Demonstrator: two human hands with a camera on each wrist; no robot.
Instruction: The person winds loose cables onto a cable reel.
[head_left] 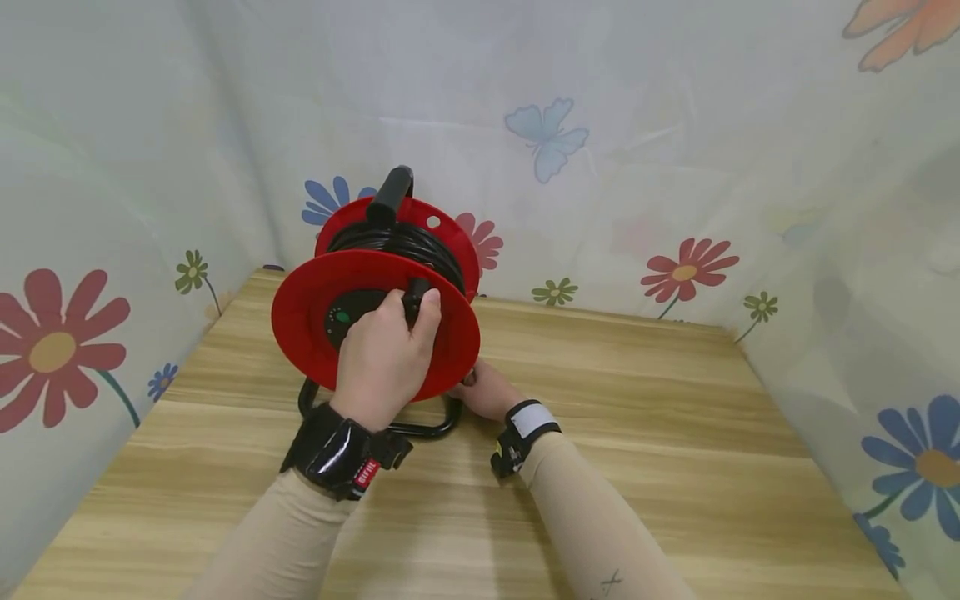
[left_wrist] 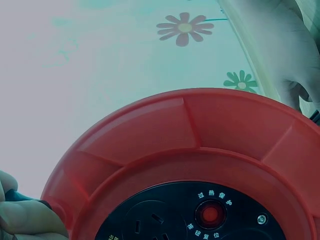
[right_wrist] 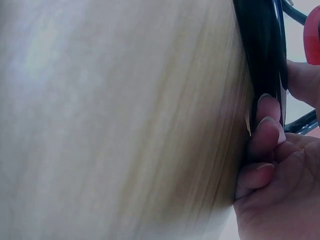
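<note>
A red cable reel (head_left: 292,321) wound with black cable (head_left: 405,240) stands on a black tubular frame (head_left: 420,431), left of the table's middle. My left hand (head_left: 384,358) grips the small black knob (head_left: 417,292) on the reel's front disc, and the left wrist view shows its fingers (left_wrist: 30,216) at the disc's edge. Low on the reel's right side, my right hand (head_left: 491,392) holds the black frame; in the right wrist view its curled fingers (right_wrist: 262,137) and thumb lie around the tube. The disc hides part of this hand in the head view.
The reel stands on a wood-grain table (head_left: 637,467). A pale curtain (head_left: 675,167) with printed flowers and butterflies hangs behind the table and along both sides. On top of the reel is a black carrying handle (head_left: 392,196). A black socket panel (left_wrist: 150,215) with a red button sits in the disc.
</note>
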